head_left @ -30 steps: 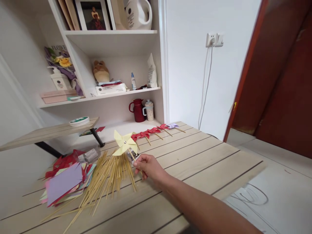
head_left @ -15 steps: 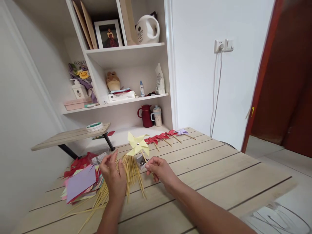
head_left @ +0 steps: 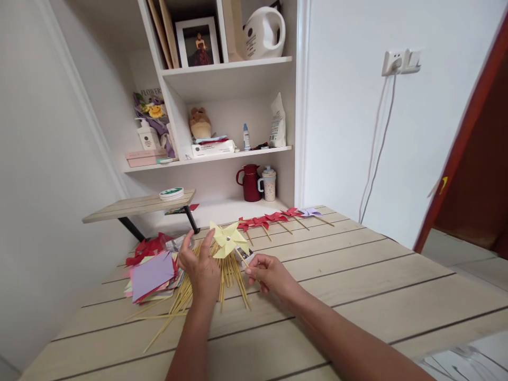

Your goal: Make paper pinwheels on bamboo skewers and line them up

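My right hand (head_left: 270, 275) pinches the thin stick of a yellow paper pinwheel (head_left: 229, 239) and holds it upright over the wooden table (head_left: 357, 296). My left hand (head_left: 200, 264) is raised just left of the pinwheel, fingers spread, its fingertips touching or nearly touching the yellow blades. Under both hands lies a loose pile of bamboo sticks (head_left: 190, 296). A small box (head_left: 243, 256) sits behind the pinwheel, partly hidden.
A stack of coloured paper squares (head_left: 153, 270) lies at the left. Several finished red pinwheels (head_left: 270, 219) and a purple one (head_left: 311, 212) line the table's far edge. Behind stand white shelves with a red jug (head_left: 250, 183), and a small raised board (head_left: 138, 203) holding a tape roll (head_left: 172, 193).
My left hand came into view from below and rose to the pinwheel's blades. The right hand kept hold of the stick. The view swung rightward, shifting things left to right in frame.
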`<state>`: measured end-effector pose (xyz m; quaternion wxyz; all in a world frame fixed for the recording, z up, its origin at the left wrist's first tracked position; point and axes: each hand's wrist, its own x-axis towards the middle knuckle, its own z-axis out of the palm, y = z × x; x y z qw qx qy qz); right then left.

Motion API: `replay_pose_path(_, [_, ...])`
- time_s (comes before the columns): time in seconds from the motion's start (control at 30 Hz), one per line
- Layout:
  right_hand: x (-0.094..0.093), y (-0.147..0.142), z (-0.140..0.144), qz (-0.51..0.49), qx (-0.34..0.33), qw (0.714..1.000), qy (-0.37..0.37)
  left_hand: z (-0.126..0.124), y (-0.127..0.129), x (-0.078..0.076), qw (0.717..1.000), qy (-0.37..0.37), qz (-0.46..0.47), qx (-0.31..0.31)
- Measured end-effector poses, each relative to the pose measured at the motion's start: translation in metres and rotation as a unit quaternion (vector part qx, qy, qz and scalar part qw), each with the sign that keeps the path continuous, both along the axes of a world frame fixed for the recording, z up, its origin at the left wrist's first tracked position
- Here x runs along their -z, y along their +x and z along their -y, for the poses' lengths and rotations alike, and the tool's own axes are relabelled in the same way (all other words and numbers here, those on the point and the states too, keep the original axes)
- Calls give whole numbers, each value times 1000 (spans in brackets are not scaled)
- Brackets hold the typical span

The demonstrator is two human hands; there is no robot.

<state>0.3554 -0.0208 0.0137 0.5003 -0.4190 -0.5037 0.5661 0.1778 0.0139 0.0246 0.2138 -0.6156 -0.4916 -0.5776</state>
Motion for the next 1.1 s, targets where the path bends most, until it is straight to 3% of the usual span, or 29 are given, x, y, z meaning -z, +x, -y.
replay_pose_path(0.37, [2, -2, -1, 6, 18, 1000, -18, 4, -3, 2, 1000, 26, 11, 0])
replay_pose_path(0.53, [1, -1, -4, -26, 52, 998, -21, 6, 0, 2, 996, 62, 68, -15])
replay_pose_path(0.8, [6, 4, -14, -43, 75, 996, -12, 16, 23, 10, 993, 79, 45, 77])
replay_pose_path(0.97, [1, 25, -29, -1, 126, 992, -3, 15, 15, 16, 992, 62, 23, 108])
replay_pose_path(1.1, [-5, 66, -46, 55, 187, 981, 4, 14, 10, 18, 987, 84, -14, 136])
